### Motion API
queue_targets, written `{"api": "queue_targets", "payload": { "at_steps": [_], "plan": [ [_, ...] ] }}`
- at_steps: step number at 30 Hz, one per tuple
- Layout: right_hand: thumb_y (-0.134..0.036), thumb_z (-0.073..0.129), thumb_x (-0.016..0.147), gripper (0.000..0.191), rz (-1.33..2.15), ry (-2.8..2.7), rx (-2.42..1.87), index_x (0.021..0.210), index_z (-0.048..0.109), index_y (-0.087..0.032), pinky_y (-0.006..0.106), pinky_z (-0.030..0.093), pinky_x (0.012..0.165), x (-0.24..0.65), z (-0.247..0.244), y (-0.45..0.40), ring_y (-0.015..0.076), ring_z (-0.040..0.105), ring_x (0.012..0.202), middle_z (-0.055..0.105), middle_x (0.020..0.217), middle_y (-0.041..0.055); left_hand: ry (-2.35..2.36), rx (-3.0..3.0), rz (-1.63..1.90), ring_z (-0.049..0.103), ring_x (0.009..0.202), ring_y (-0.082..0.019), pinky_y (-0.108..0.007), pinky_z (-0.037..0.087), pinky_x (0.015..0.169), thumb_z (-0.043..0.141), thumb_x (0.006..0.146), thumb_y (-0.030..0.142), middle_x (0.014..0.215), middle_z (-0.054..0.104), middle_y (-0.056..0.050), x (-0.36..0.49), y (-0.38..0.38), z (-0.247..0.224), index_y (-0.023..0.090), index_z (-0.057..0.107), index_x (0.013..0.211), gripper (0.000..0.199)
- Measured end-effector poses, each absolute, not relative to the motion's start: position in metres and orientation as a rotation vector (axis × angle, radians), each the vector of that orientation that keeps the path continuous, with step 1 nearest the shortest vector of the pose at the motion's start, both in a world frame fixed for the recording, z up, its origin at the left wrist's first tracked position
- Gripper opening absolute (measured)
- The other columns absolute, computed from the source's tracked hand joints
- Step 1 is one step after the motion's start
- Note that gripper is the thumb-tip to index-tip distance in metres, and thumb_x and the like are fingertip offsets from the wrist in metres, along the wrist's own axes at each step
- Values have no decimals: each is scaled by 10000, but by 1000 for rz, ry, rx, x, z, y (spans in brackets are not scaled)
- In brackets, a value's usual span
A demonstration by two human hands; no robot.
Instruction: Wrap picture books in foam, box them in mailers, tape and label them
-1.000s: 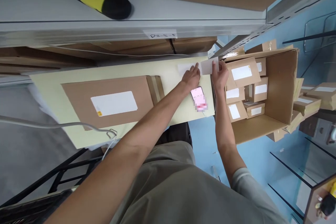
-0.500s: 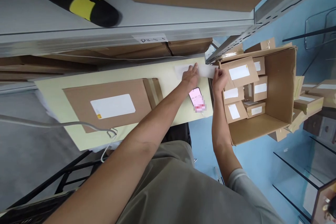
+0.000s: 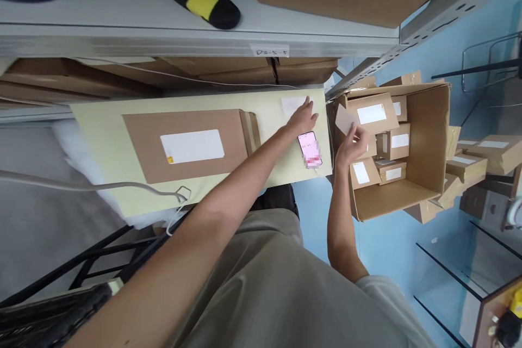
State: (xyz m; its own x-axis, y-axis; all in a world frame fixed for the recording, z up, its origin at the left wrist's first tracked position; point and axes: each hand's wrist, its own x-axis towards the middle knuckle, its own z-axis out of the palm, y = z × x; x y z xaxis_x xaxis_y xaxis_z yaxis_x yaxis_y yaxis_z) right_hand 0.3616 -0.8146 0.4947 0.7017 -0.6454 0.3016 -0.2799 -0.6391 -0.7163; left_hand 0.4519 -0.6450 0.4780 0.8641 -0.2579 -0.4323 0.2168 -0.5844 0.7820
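Note:
My left hand point(image 3: 302, 117) rests on the table with its fingers stretched out, over the edge of a white paper slip point(image 3: 289, 105) lying there. Pinched in my right hand point(image 3: 352, 144) is a white label point(image 3: 344, 118), raised off the table in front of the open carton. Just below my left hand lies a phone point(image 3: 310, 148) with a pink screen. A flat cardboard box point(image 3: 191, 119) with a white label on top sits on the cream table point(image 3: 277, 174), to the left of both hands.
A large open carton point(image 3: 428, 141) at the right holds several small labelled boxes. More parcels point(image 3: 465, 166) lie beyond it. A grey shelf point(image 3: 163, 43) with a black-and-yellow tool point(image 3: 204, 2) overhangs the table. A grey cable point(image 3: 101, 186) crosses the left side.
My right hand has moved the label away from my left hand, toward the carton, and tilted it up. My left hand stays by the slip. The view has shifted slightly.

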Motion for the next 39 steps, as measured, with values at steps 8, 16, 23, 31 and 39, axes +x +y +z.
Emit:
{"api": "queue_targets", "payload": {
  "at_steps": [8, 16, 23, 31, 39],
  "plan": [
    [-537, 648, 1112, 290, -156, -150, -2248, 1157, 822, -309, 611, 536, 1255, 285, 527, -688, 356, 698, 1392, 779, 1363, 141, 393, 1171, -366, 808, 1078, -263, -378, 674, 958, 778, 907, 804, 1077, 823, -97, 304, -556, 565, 230, 775, 1090, 603],
    [-571, 577, 1139, 458, -18, -237, -1940, 1478, 792, -351, 611, 481, 1337, 223, 577, -630, 341, 494, 1675, 539, 1772, 92, 464, 1209, -239, 832, 837, -265, -434, 728, 888, 968, 724, 731, 835, 818, -78, 236, -435, 594, 210, 814, 923, 578],
    [-766, 652, 1050, 676, 425, -401, -1780, 1547, 756, -320, 483, 546, 1307, 217, 605, -580, 300, 718, 1464, 760, 1566, 45, 385, 1260, -301, 841, 837, -295, -449, 737, 874, 926, 747, 817, 821, 820, -118, 190, -365, 609, 214, 828, 831, 617],
    [-783, 533, 1106, 763, 412, -466, -1826, 1726, 559, -337, 466, 564, 1287, 205, 630, -506, 288, 699, 1473, 697, 1648, 42, 227, 1183, -172, 820, 1019, -284, -454, 711, 979, 1014, 699, 614, 1049, 856, -92, 157, -322, 628, 223, 872, 979, 502],
    [-819, 463, 1112, 825, 408, -526, -1883, 1775, 477, -328, 453, 518, 1333, 197, 637, -462, 279, 625, 1573, 577, 1763, 34, 173, 1246, 6, 826, 888, -269, -452, 712, 950, 954, 777, 679, 875, 825, -80, 148, -283, 624, 178, 820, 850, 524]
  ]
}}
